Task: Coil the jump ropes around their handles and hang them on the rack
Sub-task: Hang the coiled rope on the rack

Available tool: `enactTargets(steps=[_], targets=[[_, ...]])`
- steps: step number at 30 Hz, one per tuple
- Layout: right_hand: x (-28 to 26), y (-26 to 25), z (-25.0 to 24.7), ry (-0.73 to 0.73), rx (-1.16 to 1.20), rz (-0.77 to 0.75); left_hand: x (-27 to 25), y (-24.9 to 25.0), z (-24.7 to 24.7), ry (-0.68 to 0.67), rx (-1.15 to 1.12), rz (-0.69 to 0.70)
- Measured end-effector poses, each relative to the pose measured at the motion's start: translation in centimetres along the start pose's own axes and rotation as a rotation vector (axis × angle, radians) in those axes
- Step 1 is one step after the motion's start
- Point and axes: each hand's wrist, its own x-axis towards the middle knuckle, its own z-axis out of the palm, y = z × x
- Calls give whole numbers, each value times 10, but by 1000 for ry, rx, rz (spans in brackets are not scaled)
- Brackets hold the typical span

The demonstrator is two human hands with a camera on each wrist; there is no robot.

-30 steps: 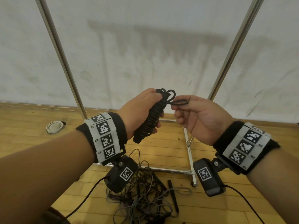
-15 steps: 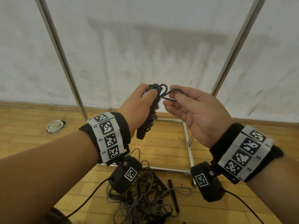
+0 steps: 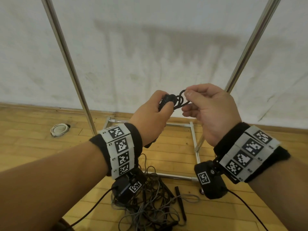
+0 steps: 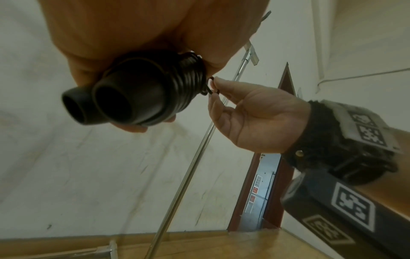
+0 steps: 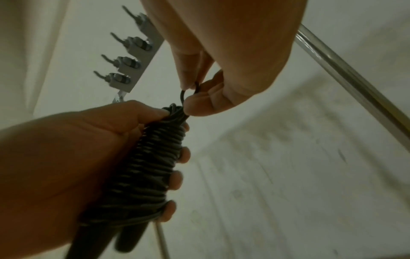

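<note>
My left hand (image 3: 155, 112) grips a black jump rope (image 5: 146, 168) whose cord is coiled tightly round its two handles (image 4: 124, 99), held upright at chest height. A small loop of cord (image 3: 180, 99) sticks out at the top of the bundle. My right hand (image 3: 191, 100) pinches that loop (image 5: 188, 92) between thumb and forefinger. The rack's hook bar (image 5: 135, 52) with several hooks shows overhead in the right wrist view. The rack's steel uprights (image 3: 66, 60) stand behind my hands.
A tangle of more jump ropes (image 3: 150, 205) lies on the wooden floor below my wrists, inside the rack's base frame (image 3: 193, 140). A white round floor fitting (image 3: 59, 130) sits at the left by the white wall. A doorway (image 4: 261, 184) shows in the left wrist view.
Both hands have risen with the coiled bundle. The right hand's pinch on the loop has shifted from a sideways pull to holding the loop up at the bundle's top.
</note>
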Motion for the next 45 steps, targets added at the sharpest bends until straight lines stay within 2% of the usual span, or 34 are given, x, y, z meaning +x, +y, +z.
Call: enactTargets(steps=[5,14,17,25,31,37,45], targets=[[3,-2,1,-79,-236,-72,2,0,-1,19,36,-11],[12,-4,-7,-212,-430,-127,6,-8,-3,-18,5,-8],[12,-7,-8,-242,-403,-161,7,-8,-2,-13,-6,-15],[12,-4,-4,-111,-259,-102,5,-4,7,12,-11,48],[10,-1,-1,-101,-212,-99,3,0,9,2,-24,71],[12,2,1,-66,-325,-169,3,0,8,21,-15,67],[6,9,5,-98,-385,-247,3,0,7,27,-12,52]])
